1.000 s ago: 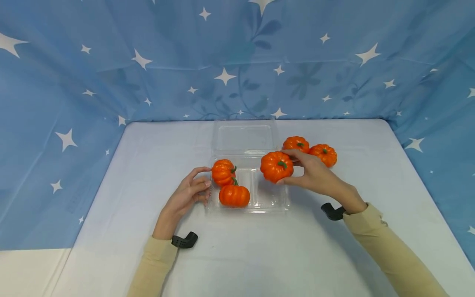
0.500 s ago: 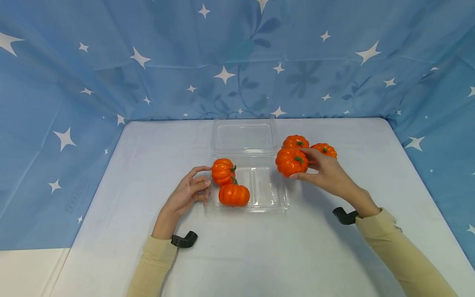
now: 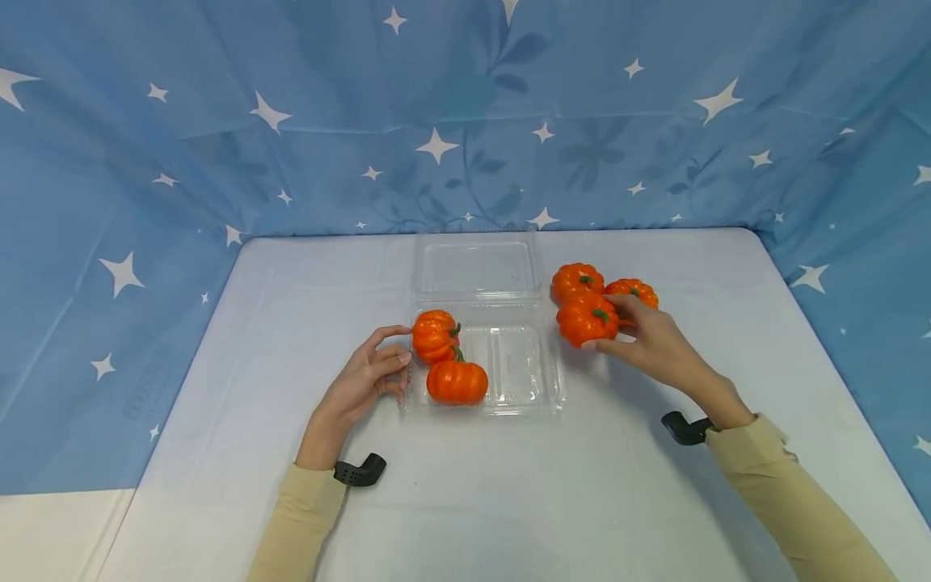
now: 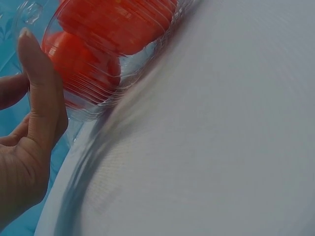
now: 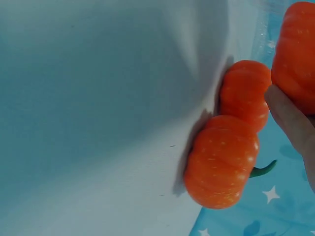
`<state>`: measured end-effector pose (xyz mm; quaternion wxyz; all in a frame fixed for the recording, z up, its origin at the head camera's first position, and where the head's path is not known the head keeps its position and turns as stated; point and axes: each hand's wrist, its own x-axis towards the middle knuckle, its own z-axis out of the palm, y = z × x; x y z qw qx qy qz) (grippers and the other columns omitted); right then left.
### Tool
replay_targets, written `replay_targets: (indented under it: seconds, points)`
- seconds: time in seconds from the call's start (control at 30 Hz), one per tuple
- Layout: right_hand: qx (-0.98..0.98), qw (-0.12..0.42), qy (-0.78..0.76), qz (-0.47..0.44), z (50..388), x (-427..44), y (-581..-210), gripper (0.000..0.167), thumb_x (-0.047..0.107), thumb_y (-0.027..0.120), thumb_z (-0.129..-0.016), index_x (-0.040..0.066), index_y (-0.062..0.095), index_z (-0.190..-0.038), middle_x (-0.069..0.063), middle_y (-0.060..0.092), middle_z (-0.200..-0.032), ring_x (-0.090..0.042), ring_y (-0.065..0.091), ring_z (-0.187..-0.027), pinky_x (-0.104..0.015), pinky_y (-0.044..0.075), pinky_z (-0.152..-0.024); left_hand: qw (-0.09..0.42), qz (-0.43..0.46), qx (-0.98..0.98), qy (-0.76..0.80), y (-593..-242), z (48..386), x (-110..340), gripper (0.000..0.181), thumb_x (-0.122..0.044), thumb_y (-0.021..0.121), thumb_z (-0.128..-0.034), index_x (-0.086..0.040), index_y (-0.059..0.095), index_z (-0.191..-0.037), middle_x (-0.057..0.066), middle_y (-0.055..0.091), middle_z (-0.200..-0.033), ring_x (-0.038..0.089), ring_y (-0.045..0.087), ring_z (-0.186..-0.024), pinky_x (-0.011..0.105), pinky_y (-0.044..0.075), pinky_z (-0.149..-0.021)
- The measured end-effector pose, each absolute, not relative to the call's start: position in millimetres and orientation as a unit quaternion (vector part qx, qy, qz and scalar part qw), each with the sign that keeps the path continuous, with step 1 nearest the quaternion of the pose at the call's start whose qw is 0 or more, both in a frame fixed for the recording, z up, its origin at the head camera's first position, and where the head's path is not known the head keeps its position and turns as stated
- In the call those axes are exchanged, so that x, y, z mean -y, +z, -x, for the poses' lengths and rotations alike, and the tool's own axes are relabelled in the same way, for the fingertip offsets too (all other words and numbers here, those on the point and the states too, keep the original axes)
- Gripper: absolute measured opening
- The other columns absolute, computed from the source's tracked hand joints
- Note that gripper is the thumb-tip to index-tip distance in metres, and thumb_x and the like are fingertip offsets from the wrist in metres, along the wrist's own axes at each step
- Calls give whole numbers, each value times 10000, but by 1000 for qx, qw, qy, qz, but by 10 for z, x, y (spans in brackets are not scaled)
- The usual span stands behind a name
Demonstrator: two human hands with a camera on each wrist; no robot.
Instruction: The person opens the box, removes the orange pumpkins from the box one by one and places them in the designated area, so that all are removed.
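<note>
My right hand (image 3: 650, 339) grips a small orange toy pumpkin (image 3: 587, 320) with a green stem, thumb and fingers on its sides. This pumpkin is just right of a clear plastic clamshell container (image 3: 516, 364), partly covering two other pumpkins' surroundings. In the right wrist view the held pumpkin (image 5: 298, 54) sits at the right edge with a finger against it. My left hand (image 3: 364, 376) holds the container's left rim, thumb and bent fingers at the edge. Two pumpkins, one upper (image 3: 435, 336) and one lower (image 3: 458, 383), lie in the container's left part.
Behind the held pumpkin, one pumpkin (image 3: 576, 280) and another (image 3: 634, 291) rest on the white table (image 3: 465, 501). The container's lid (image 3: 476, 267) lies open toward the back. A blue star-patterned curtain (image 3: 465, 105) stands along the table's far edge.
My right hand has carried the pumpkin from over the container's right part to the right, beside the two table pumpkins. The left hand stays at the container's left edge.
</note>
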<state>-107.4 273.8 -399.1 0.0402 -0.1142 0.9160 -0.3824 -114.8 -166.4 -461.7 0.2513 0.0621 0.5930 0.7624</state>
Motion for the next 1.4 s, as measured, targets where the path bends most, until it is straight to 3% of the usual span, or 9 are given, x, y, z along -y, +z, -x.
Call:
replay_targets:
  seconds: [0.33,1.4]
  points:
    - [-928,57,-355,94,1158,-2718,-4130,810,255,859,-860,-109,429,-1442,-325,527,-1424,-490,612,-1211,-586,532,-991,253,-66,-588,765,-4596,1143,1674,453,-38,533,-1047,-85,361,-1463,18,613,-833,143,592,-611,281,580,-535]
    - [-952,76,-285,87,1344,-2602,-4292,855,245,828,-883,-144,374,-1495,-356,499,-1443,-493,513,-1308,-640,443,-1088,250,-66,-596,760,-4604,1152,1673,454,-35,525,-1048,-80,357,-1467,12,606,-828,139,582,-627,281,576,-543]
